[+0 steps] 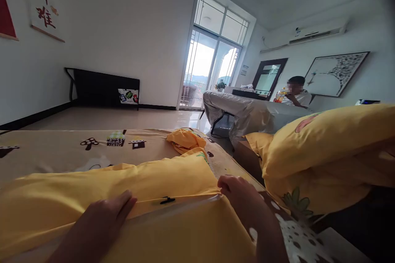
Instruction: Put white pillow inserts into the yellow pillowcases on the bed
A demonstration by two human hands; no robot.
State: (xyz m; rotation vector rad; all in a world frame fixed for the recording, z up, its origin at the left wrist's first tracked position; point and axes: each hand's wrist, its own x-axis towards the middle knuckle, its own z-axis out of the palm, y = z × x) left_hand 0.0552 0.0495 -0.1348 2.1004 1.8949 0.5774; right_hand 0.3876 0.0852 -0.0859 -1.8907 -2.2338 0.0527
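A yellow pillow in a zippered case [129, 185] lies across the bed in front of me. My left hand [103, 218] rests flat on its near edge, fingers stretched along the open seam beside the black zipper pull [167, 200]. My right hand [239, 197] is closed, pinching the corner of the case where the white inner pillow [185, 209] shows. The bed sheet [61, 148] under it is tan with cartoon prints.
A crumpled yellow cloth [185, 139] lies farther up the bed. Another yellow pillow [327, 144] sits at the right. Beyond are a covered sofa [247, 113], a seated person [296, 92], a black bench [101, 88] by the wall and a glass balcony door [210, 65].
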